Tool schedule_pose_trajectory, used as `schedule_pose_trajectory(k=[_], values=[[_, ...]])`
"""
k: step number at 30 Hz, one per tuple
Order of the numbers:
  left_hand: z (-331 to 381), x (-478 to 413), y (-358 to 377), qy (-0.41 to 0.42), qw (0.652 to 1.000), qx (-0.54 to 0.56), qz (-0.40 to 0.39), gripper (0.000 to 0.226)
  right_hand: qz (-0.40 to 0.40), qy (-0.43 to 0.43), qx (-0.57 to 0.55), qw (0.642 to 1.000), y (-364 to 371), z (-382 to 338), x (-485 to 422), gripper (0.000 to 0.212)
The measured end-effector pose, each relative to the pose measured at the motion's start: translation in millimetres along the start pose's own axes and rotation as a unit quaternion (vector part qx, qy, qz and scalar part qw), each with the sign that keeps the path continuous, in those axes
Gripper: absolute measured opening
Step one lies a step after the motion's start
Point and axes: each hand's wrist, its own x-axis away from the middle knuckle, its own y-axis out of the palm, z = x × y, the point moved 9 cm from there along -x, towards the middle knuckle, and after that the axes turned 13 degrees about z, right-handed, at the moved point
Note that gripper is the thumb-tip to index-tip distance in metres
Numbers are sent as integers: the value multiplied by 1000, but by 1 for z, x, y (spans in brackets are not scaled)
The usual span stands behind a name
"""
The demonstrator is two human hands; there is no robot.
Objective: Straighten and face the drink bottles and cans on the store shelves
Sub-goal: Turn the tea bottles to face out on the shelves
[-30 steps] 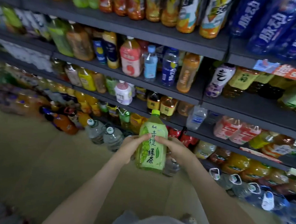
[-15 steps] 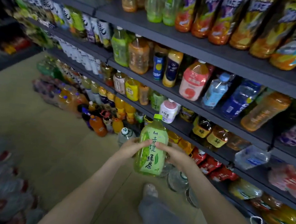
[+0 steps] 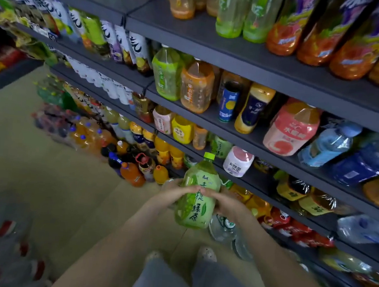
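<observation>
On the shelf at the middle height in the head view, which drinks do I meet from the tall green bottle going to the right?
Green bottle → orange bottle → blue can → yellow-and-navy bottle → pink bottle → light blue bottle.

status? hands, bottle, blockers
Left hand and right hand both clasp the green tea bottle. Bottle upright, off the shelf, label toward camera. Nothing between it and the shelves.
</observation>
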Motion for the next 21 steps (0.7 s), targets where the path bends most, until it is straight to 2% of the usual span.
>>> schedule_pose_trajectory(k=[1, 3, 4, 6, 8, 10, 12, 14, 17, 21], values=[[3, -1, -6, -5, 1000, 0, -14, 99, 13, -1, -6, 1000, 6, -2, -3, 72], [6, -8, -15, -13, 998, 4, -56, 59, 51, -1, -27, 998, 16, -3, -8, 70], [3, -14, -19, -21, 997, 4, -71, 51, 73, -2, -41, 997, 21, -3, -10, 71], [2, -21, -30, -17, 995, -12, -97, 60, 106, -5, -68, 992, 35, -3, -9, 69], [6, -30, -42, 0, 992, -24, -121, 68, 129, -12, -98, 987, 52, -5, -7, 55], [2, -32, -54, 6, 987, -53, -150, 61, 150, -16, -125, 981, 68, -3, -5, 41], [2, -33, -65, 20, 983, -67, -171, 41, 173, -12, -138, 975, 82, 0, -3, 54], [2, -29, -73, 22, 980, -68, -184, 35, 193, -16, -144, 970, 93, 0, 1, 65], [0, -37, -80, 33, 979, -92, -181, 54, 214, -26, -158, 964, 98, -3, 2, 64], [5, -55, -77, 54, 979, -75, -181, 68, 241, -39, -193, 950, 90, -4, -7, 70]])
